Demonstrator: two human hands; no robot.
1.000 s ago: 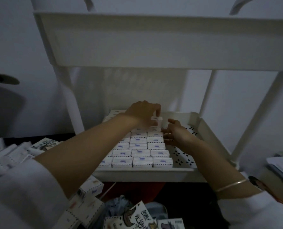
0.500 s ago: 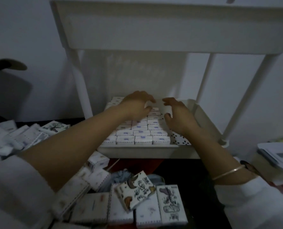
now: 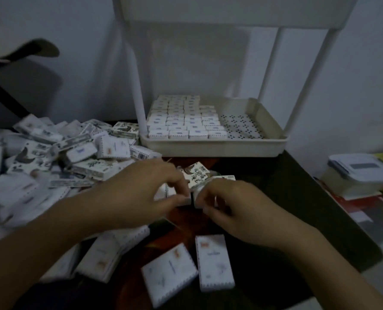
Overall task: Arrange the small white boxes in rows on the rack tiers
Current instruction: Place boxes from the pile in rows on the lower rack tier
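A: Head cam, and both hands sit low over the dark tabletop in front of the rack. L hand (image 3: 141,193) has its fingers curled, thumb and forefinger pinching a small white box (image 3: 183,201).

B: R hand (image 3: 235,211) is the same: fingers bent in, tips nipping a second box (image 3: 199,202) just beside the first. It's blurry, so can't tell if either holds more than one.

A: Destination's the bottom tier (image 3: 212,148). Packed rows (image 3: 179,121) fill its left side, the rightmost column stops short of the back, and the perforated floor (image 3: 242,126) is bare on the right.

B: Looks like the pick-up step, approx. half that tier left to fill. To do it well: square the two boxes edge to edge, labels the same way, and grip by the short ends so the fingers clear the neighbours at set-down.

A: Prob. finish the short column at the back first, then slide each box flush, no gaps.

B: Wrists should stay high over the front row. The loose heap (image 3: 63,153) at left has plenty more.
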